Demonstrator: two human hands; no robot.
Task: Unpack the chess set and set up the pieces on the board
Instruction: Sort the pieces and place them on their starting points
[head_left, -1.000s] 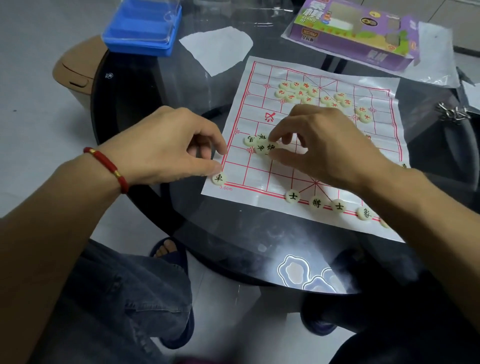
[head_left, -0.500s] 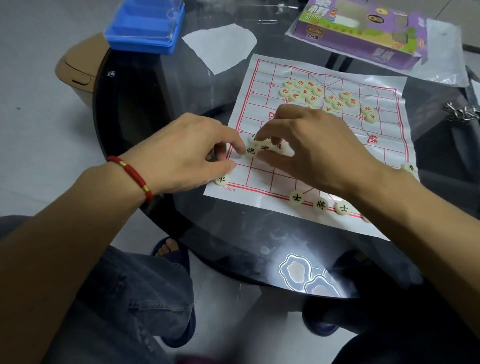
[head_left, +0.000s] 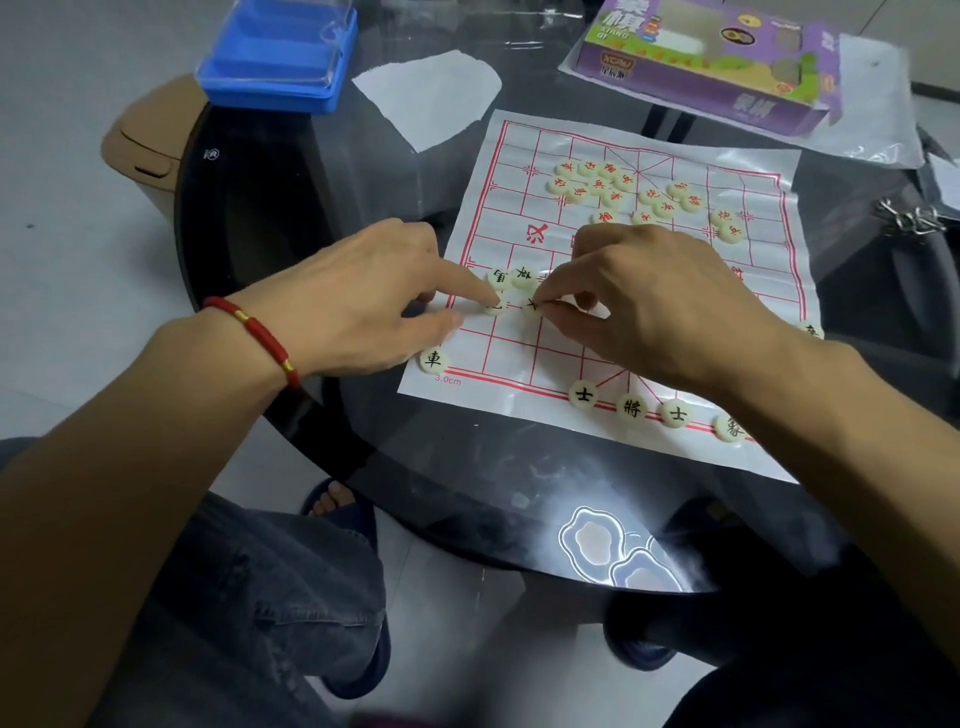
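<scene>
A white paper board with a red grid (head_left: 524, 364) lies on the dark glass table. Cream discs with red characters (head_left: 613, 189) are heaped at its far side. Black-character discs stand along the near edge (head_left: 631, 408), and one sits at the near left corner (head_left: 434, 359). My left hand (head_left: 363, 306) presses its index fingertip on a black-character disc (head_left: 493, 307). My right hand (head_left: 654, 306) pinches another disc (head_left: 531, 306) just to its right. Two more discs (head_left: 511, 277) lie right behind those.
A blue plastic case with a clear lid (head_left: 278, 57) sits at the table's far left edge, a purple game box (head_left: 711, 62) on a plastic bag at the far right, and a torn white paper (head_left: 426, 96) between them. Metal rings (head_left: 911, 218) lie at the right. My knees are under the near rim.
My left index finger has stretched out onto a disc on the board's left side. My right hand has drawn one disc out of the small cluster toward me.
</scene>
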